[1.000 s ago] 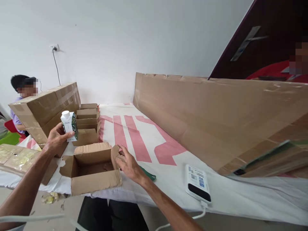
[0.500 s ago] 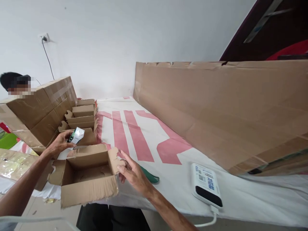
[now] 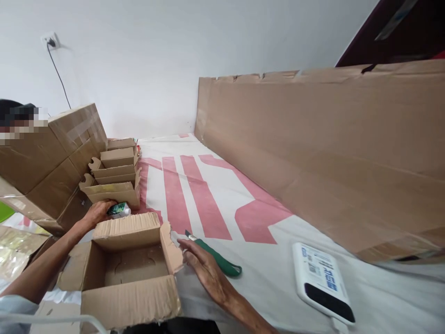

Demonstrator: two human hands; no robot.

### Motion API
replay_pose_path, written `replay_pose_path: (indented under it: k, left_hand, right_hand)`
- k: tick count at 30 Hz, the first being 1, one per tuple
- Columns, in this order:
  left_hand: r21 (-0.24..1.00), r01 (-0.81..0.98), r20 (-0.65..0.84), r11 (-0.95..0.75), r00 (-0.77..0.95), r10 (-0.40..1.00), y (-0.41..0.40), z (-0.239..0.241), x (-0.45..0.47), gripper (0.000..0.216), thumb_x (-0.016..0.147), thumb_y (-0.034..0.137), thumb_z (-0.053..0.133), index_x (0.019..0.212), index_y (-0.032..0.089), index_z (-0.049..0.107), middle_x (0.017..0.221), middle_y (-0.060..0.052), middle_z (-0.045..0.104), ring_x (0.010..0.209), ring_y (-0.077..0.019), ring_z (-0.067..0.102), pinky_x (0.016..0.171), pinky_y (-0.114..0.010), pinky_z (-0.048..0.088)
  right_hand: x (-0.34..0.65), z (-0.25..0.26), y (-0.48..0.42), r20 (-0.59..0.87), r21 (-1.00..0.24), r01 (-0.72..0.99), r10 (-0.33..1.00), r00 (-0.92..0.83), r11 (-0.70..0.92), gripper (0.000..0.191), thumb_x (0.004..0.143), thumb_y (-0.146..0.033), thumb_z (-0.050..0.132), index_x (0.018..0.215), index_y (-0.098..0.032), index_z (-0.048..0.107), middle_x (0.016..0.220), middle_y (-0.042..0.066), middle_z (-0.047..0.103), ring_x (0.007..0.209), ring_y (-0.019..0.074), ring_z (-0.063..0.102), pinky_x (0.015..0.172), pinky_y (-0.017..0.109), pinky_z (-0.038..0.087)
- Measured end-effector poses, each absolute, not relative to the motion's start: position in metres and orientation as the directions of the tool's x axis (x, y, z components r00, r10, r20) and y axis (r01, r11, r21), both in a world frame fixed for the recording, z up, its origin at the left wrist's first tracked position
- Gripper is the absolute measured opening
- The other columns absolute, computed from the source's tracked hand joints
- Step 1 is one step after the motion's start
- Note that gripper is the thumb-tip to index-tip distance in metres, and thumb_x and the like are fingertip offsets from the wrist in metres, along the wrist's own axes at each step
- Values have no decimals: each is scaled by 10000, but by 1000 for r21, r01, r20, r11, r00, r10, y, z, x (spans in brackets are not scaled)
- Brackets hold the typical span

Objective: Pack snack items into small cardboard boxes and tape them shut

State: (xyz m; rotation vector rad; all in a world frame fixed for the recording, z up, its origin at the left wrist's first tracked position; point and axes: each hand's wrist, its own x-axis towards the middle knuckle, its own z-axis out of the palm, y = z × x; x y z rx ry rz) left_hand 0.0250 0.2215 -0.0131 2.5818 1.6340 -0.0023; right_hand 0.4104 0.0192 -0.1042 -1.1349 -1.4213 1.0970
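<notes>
Behind the open cardboard box (image 3: 130,304), my left hand (image 3: 99,213) has its fingers closed on the end of a small green-and-white drink carton (image 3: 119,210). The carton is on its side, low at the tablecloth, its white cap end pointing right. The box stands in front of me with its flaps spread; only its bare bottom shows inside. My right hand (image 3: 208,273) is open at the box's right flap, fingers stretched out; whether the fingertips touch the flap I cannot tell. Just beyond that hand lies a green-handled knife (image 3: 220,260) with its blade pointing away.
Several open cardboard boxes (image 3: 118,174) stand in a row at the left. Behind them rises a large taped carton (image 3: 69,153), a person's head (image 3: 17,113) past it. A long cardboard panel (image 3: 313,153) borders the right. A white device (image 3: 323,278) with a cable lies front right.
My left hand has lowered the drink carton from above the box to the table behind it. My right hand has loosened from the box flap, and the knife shows more. The view has shifted.
</notes>
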Motion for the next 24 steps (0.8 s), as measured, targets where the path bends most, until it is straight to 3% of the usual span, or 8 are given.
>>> replay_pose_path:
  k: [4,10,16,24]
  left_hand:
    - [-18,910,-55,-413,412,910,221,-26,24,555,868,316,734,1422,288,721,1396,-143,744,1202,-360,722,915,-386,556]
    - [-105,898,-18,-427,428,904,218,-50,26,533,943,356,686,1470,282,672,1363,-170,711,1211,-363,680,917,-416,524]
    - [-147,903,58,-404,415,908,209,-67,29,521,990,341,614,1500,236,645,1395,-207,648,1248,-385,625,946,-448,495]
    - [-125,876,118,-465,479,870,211,-76,26,375,1019,306,556,1352,297,728,1260,-154,669,1163,-352,598,936,-456,475]
  right_hand:
    - [411,-108,19,186,-966,156,972,-142,207,504,1050,-636,526,1270,-254,768,1123,107,761,1049,285,725,906,398,611]
    - [402,-115,20,266,-931,198,941,-210,307,446,1070,-601,506,1192,-255,760,1016,77,740,877,238,679,834,371,589]
    - [401,-124,17,291,-897,265,924,-248,353,411,1098,-591,473,1035,-265,716,954,55,698,835,225,646,817,373,570]
    - [399,-137,16,330,-871,307,919,-214,384,398,1099,-562,478,998,-261,718,887,56,699,791,230,650,784,371,581]
